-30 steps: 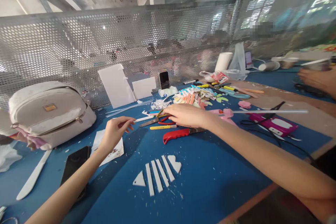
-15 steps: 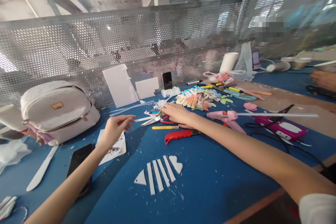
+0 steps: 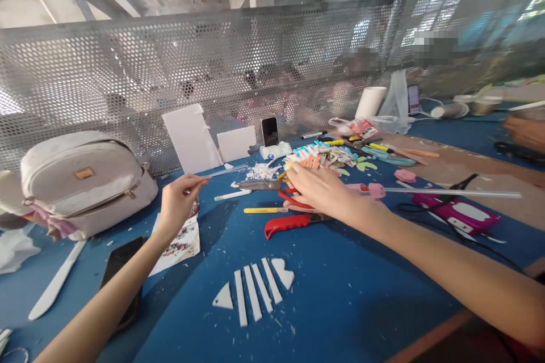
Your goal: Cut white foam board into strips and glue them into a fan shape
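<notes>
Blue worktop (image 3: 332, 278) is stretching beneath both hands and out past them on either side. Beyond them, a perforated metal screen (image 3: 191, 74) is standing along its far edge. Well to the left of the left hand, a cream backpack (image 3: 85, 181) is sitting upright. A white panel (image 3: 189, 139) is leaning against the screen, beyond the left hand. Coloured cut scraps (image 3: 309, 151) are lying in a heap just beyond the right hand, and a magenta power strip (image 3: 460, 212) is resting well to its right. Nearer the wearer than both hands, six white flat pieces (image 3: 251, 295) are lying in a row, forming a fish-like outline. A pink glue gun (image 3: 377, 190) is showing partly behind the right forearm.

The left hand (image 3: 181, 198) is hovering with its fingertips pinched together; whether anything thin is sitting between them, I cannot tell. The right hand (image 3: 317, 187) is closing around the handles of scissors (image 3: 259, 185), whose blurred blades are pointing toward the left hand. Just on the wearer's side of the right hand, a red-handled knife (image 3: 289, 225) is lying flat. A slim yellow pen-like tool (image 3: 260, 210) is lying between the hands.
</notes>
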